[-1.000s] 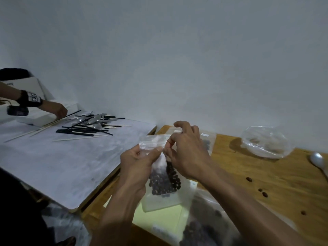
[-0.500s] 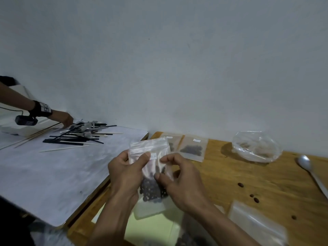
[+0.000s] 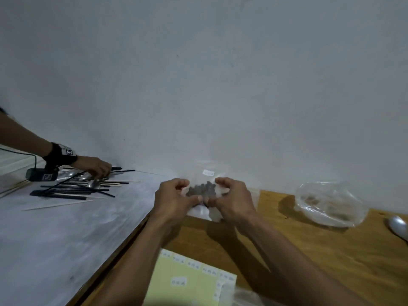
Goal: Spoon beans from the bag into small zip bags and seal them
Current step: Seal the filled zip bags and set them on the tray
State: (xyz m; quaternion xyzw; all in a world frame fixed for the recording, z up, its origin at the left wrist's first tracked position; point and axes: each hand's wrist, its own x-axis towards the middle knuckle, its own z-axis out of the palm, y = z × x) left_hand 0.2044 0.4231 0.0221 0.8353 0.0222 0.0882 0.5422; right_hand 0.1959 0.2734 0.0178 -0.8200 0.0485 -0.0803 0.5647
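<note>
A small clear zip bag with dark beans inside and a white label is held up in front of the wall, above the far edge of the wooden table. My left hand grips its left side with curled fingers and thumb. My right hand grips its right side the same way. The two thumbs nearly meet under the beans. The bag's lower edge is blurred. A metal spoon lies at the right edge of the table.
A crumpled clear plastic bag sits at the back right. A yellow label sheet lies near the front edge. On the white table to the left, another person's hand touches a pile of spoons and chopsticks.
Both hands have carried the bean bag up and away toward the wall, now holding it by its two sides. The view has tilted, hiding the filled bags on the table. The other person's hand reached into the utensils.
</note>
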